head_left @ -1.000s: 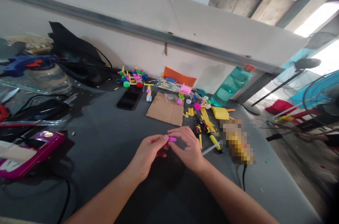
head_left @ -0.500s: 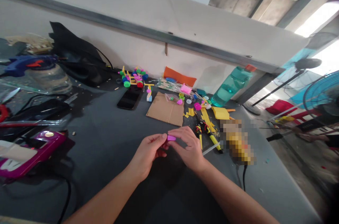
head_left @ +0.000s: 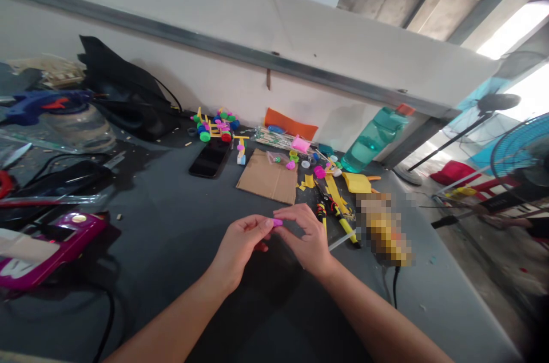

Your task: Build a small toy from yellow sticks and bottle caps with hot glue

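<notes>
Between my two hands is a small purple piece (head_left: 278, 222), held over the dark table (head_left: 163, 243). My left hand (head_left: 244, 246) pinches its left end between thumb and fingers. From the right, my right hand (head_left: 305, 237) closes its thumb and fingertips on the same piece. Just beyond the hands lies a flat cardboard square (head_left: 268, 177). Yellow-handled scissors (head_left: 341, 220) rest to the right of my right hand.
A black phone (head_left: 210, 158), colourful small assemblies (head_left: 214, 126) and loose caps (head_left: 319, 171) lie toward the wall. A teal bottle (head_left: 375, 140) leans at the back right. At left are a magenta device (head_left: 81, 243) and a blue glue gun (head_left: 47, 104).
The purple piece has shifted and turned slightly between the fingertips, and less of it shows. Both hands otherwise stay almost in place.
</notes>
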